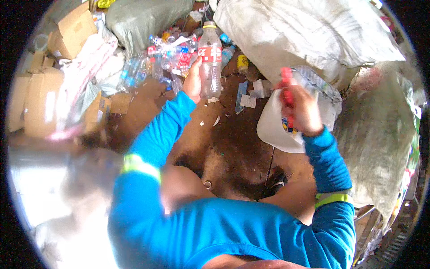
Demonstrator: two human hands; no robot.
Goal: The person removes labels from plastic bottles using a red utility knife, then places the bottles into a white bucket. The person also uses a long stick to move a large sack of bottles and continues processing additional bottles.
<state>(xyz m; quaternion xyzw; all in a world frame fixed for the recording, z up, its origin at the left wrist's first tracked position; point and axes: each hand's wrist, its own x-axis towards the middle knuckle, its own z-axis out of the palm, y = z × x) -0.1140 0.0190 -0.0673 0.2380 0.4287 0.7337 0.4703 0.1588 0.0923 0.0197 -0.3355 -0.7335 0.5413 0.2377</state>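
My left hand [192,80] grips a clear plastic Coca-Cola bottle [211,75] by its side. The bottle stands upright in the grip, with a red label around its middle and a yellow ring at the neck. In my right hand [304,109] is a red-handled hand tool [286,87]; motion blur hides its exact kind. That hand is over a cut-open white plastic container [270,126], which has small coloured pieces, apparently bottle caps [288,125], inside. Both hands are apart from each other.
Beyond my left hand lies a heap of plastic bottles [164,60]. Large woven sacks [302,30] bulge at the back and right. Cardboard boxes [43,101] stack at the left. Paper scraps [248,101] and a yellow-labelled bottle [242,63] lie on the brown floor [198,134].
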